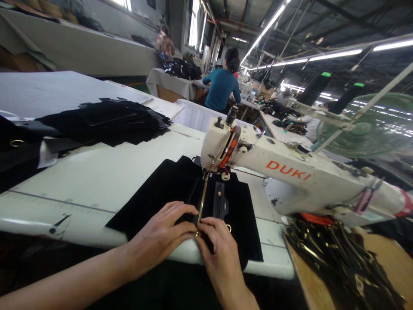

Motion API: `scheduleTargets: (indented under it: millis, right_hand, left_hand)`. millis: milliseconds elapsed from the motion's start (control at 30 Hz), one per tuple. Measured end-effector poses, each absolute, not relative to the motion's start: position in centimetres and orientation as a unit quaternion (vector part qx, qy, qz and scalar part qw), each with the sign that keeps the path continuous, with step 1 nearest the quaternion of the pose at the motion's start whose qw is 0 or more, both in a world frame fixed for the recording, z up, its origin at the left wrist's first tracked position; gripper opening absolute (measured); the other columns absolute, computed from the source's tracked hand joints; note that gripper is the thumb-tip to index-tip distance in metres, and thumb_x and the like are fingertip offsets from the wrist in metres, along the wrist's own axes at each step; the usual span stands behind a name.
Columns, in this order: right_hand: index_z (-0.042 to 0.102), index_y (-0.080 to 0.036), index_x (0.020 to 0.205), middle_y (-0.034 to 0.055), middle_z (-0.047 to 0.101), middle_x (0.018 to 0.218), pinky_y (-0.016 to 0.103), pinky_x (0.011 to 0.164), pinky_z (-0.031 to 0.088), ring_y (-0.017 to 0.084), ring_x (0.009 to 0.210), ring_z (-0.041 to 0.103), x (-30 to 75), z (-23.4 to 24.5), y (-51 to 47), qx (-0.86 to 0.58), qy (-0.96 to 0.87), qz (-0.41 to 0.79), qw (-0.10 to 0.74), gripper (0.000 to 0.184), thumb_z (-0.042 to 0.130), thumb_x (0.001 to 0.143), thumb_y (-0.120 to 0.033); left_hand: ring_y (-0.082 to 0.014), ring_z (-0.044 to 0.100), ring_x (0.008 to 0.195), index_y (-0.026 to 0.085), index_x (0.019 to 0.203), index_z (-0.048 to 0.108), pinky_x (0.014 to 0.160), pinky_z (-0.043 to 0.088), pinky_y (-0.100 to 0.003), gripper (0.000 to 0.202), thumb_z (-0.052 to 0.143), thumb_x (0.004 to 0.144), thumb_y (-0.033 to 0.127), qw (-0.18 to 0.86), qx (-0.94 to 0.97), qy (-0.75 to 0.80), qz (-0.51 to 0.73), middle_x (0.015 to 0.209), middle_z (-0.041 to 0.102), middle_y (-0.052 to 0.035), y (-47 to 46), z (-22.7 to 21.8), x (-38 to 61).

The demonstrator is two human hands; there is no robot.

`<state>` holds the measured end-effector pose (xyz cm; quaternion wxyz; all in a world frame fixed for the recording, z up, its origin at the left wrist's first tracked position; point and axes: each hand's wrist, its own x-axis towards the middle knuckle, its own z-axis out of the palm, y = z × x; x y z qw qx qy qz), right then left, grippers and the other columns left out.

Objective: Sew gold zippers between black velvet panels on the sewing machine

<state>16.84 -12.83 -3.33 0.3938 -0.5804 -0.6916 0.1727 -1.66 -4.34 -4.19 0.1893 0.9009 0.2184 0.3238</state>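
A black fabric panel [167, 185] lies on the sewing machine table, its upper edge by the needle. A zipper with gold teeth [203, 199] runs down it from the presser foot [206, 173] toward me. My left hand [166, 228] comes in from the left, thumb and fingers closed on the zipper's near end. Across from it, my right hand [221, 247] pinches the same end close to the table's front edge. Right of the zipper sit a small black tab [220, 202] with gold hardware and a gold ring [229, 228]. The fingertips partly hide the zipper's end.
The white sewing machine [254, 159] reaches across from the right. Black cut pieces [112, 118] are stacked at the left. Several zippers [338, 254] are piled on a wooden surface [312, 280] at lower right. Behind are a fan [364, 125] and a person in a teal top [221, 90].
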Motion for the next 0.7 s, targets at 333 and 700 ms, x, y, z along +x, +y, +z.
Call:
scheduleTargets:
  millis: [333, 700]
  right_hand:
    - [0.061, -0.020, 0.108, 0.0037, 0.064, 0.106, 0.053, 0.113, 0.035, 0.024, 0.103, 0.058, 16.3, -3.5, -13.2, -0.598, -0.738, 0.023, 0.311, 0.022, 0.057, 0.093, -0.003]
    - [0.064, -0.020, 0.110, 0.0054, 0.066, 0.108, 0.044, 0.095, 0.050, 0.026, 0.101, 0.058, 16.8, -3.1, -11.3, -0.629, -0.735, 0.029, 0.251, 0.024, 0.061, 0.092, -0.003]
  left_hand:
    - [-0.0233, 0.049, 0.115, 0.021, 0.097, 0.068, 0.108, 0.038, -0.039, 0.021, 0.049, 0.102, 0.013, 0.226, 0.903, 0.201, 0.305, 0.114, 0.056, -0.0054, -4.2, -3.4, -1.4]
    - [-0.0222, 0.052, 0.114, 0.023, 0.099, 0.070, 0.101, 0.044, -0.035, 0.022, 0.050, 0.103, 0.017, 0.224, 0.903, 0.214, 0.299, 0.117, 0.055, -0.0049, -3.7, -3.4, -1.7]
